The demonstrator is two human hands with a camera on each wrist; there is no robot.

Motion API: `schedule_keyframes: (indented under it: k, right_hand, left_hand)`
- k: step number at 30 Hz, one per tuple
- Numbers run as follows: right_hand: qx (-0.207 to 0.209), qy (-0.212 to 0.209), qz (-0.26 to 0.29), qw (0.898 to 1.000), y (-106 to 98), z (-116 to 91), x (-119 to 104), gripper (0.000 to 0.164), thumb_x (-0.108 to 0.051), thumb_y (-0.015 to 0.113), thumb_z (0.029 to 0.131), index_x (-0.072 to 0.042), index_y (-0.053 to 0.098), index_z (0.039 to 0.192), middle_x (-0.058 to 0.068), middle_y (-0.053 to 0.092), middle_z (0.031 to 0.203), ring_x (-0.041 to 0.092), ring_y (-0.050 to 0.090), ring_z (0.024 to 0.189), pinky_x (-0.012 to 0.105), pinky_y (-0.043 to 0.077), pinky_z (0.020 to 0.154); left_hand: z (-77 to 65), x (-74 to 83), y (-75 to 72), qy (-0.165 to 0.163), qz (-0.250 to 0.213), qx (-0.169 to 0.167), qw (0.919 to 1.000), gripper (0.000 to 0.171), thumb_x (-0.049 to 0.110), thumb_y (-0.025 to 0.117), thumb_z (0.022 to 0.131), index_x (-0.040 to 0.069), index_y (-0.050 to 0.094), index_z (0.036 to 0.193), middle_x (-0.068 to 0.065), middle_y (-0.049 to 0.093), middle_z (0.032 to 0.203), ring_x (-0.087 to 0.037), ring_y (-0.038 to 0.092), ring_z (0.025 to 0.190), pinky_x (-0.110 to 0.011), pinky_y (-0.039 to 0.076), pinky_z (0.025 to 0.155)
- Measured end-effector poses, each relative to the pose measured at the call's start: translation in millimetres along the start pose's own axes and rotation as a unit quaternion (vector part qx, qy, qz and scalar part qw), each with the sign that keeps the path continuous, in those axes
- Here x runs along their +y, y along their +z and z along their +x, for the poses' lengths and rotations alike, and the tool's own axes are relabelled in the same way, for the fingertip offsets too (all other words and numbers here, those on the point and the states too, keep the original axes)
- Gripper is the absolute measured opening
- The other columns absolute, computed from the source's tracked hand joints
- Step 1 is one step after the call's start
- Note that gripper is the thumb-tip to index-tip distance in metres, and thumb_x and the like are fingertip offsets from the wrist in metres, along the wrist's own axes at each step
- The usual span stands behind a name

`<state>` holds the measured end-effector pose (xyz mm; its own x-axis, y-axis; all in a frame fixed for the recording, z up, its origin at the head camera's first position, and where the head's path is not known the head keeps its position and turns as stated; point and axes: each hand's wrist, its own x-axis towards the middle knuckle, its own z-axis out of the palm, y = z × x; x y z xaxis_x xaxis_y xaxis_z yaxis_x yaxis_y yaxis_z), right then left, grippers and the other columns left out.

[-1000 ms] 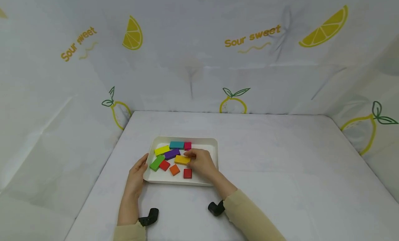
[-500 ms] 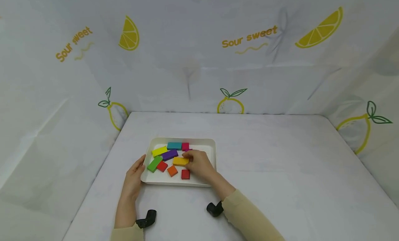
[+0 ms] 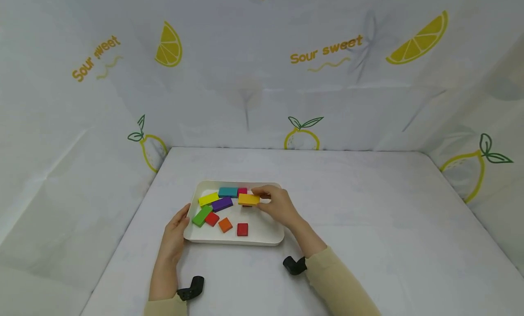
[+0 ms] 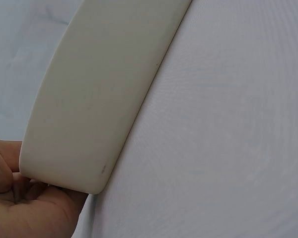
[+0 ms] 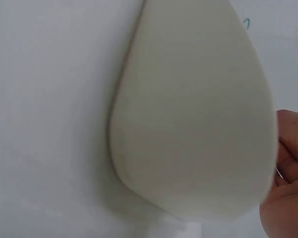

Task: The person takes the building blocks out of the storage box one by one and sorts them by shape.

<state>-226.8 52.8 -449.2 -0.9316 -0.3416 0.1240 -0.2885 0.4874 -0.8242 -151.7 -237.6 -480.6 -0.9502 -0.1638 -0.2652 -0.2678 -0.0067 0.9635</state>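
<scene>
My right hand [image 3: 280, 207] pinches an amber-yellow block [image 3: 248, 199] by its right end, held over the back right part of a white tray [image 3: 262, 234]. Thumb and fingers of my left hand [image 3: 173, 238] grip the tray's left side; the left wrist view has that hand at the tray's outer wall [image 4: 99, 94]. Lying in the tray are a teal block [image 3: 228, 192], a yellow block [image 3: 209, 199], a purple block [image 3: 222, 204], a green block [image 3: 202, 216], an orange block [image 3: 225, 225] and several red or pink ones, including a red block [image 3: 242, 229]. The amber block partly hides another behind it.
A white cloth covers the table [image 3: 368, 225], with the tray on its left half. Behind it hangs a white curtain [image 3: 245, 70] printed with lemons. Black camera mounts sit at both wrists, the left mount [image 3: 192, 288] and the right mount [image 3: 294, 265].
The amber block, pinched in my right hand, has moved up from the tray's middle toward its back right. My left hand keeps its grip on the tray. The head view has shifted slightly.
</scene>
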Motion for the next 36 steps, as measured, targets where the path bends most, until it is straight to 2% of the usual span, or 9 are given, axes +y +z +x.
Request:
schedule_keyframes:
  k: [9,12,15,23,28,36]
  right_hand:
    - [0.118,-0.001,-0.004,0.993,-52,10,20,0.041,0.001,0.075,0.083,-0.004,0.068,0.123,0.013,0.070,0.125,0.028,0.065,0.116,0.038,0.055,0.101]
    - [0.131,0.016,-0.008,0.991,-65,11,33,0.042,0.001,0.074,0.083,-0.004,0.067,0.124,0.014,0.069,0.126,0.030,0.065,0.116,0.038,0.055,0.101]
    - [0.123,0.034,-0.018,0.992,-76,12,49,0.043,0.000,0.074,0.084,-0.004,0.066,0.126,0.015,0.068,0.128,0.031,0.064,0.118,0.039,0.055,0.101]
    - [0.057,0.082,-0.048,0.994,-99,10,82,0.042,-0.002,0.069,0.088,-0.006,0.064,0.129,0.016,0.066,0.131,0.033,0.063,0.120,0.042,0.053,0.102]
    - [0.024,0.105,-0.037,0.994,-100,10,87,0.041,-0.002,0.068,0.087,-0.006,0.065,0.128,0.016,0.066,0.131,0.032,0.063,0.119,0.044,0.052,0.103]
    - [0.011,0.111,-0.034,0.993,-94,8,95,0.041,-0.003,0.069,0.085,-0.009,0.067,0.125,0.013,0.068,0.129,0.030,0.063,0.115,0.045,0.053,0.102]
  left_hand:
    - [0.0,0.0,-1.9,0.005,-0.007,-0.003,1.0000,0.051,0.009,0.027,0.107,0.009,0.023,0.158,-0.011,0.017,0.167,-0.027,0.012,0.156,-0.044,0.018,0.127]
    - [-0.5,0.3,-3.2,0.002,-0.004,-0.006,1.0000,0.051,0.010,0.027,0.108,0.010,0.022,0.158,-0.010,0.016,0.167,-0.025,0.012,0.156,-0.043,0.018,0.127]
    - [-0.4,-0.6,-3.3,0.002,-0.002,-0.007,1.0000,0.051,0.010,0.027,0.108,0.010,0.022,0.158,-0.010,0.016,0.167,-0.026,0.011,0.156,-0.044,0.018,0.127]
    - [0.6,-2.2,-1.6,0.003,0.006,-0.007,1.0000,0.051,0.011,0.028,0.108,0.011,0.021,0.158,-0.011,0.015,0.167,-0.028,0.011,0.156,-0.046,0.019,0.126]
    - [1.2,-2.5,-1.2,0.002,0.011,-0.005,0.9999,0.051,0.012,0.027,0.108,0.011,0.021,0.158,-0.011,0.014,0.168,-0.028,0.010,0.156,-0.047,0.018,0.126]
    - [2.0,-2.6,-1.0,-0.001,0.024,-0.005,0.9997,0.051,0.013,0.027,0.108,0.013,0.022,0.158,-0.010,0.015,0.168,-0.028,0.010,0.156,-0.048,0.019,0.126]
